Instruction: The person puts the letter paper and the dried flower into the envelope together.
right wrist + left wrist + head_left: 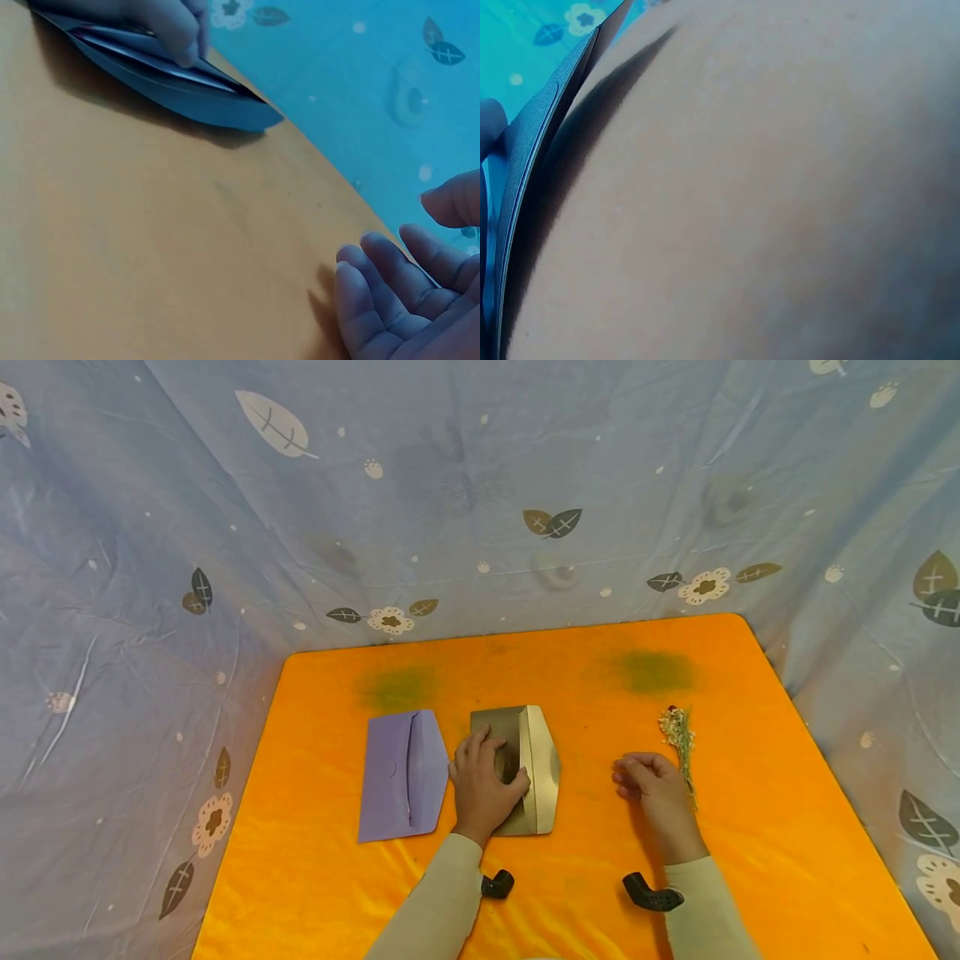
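A gold envelope lies with its flap spread out to the right. My left hand rests over its pocket side, fingers bent on the panel and thumb at the mouth's edge, gripping it. In the right wrist view the envelope gapes along its mouth beneath the left hand. Skin fills most of the left wrist view, with an envelope edge at its left. My right hand hovers above the cloth, fingers loosely bent and holding nothing. Just right of it lies a small bunch of dried flowers.
A purple envelope with its flap spread lies left of the gold one. The table has an orange cloth. A patterned curtain surrounds its back and sides. Dark wrist devices sit at both sleeves.
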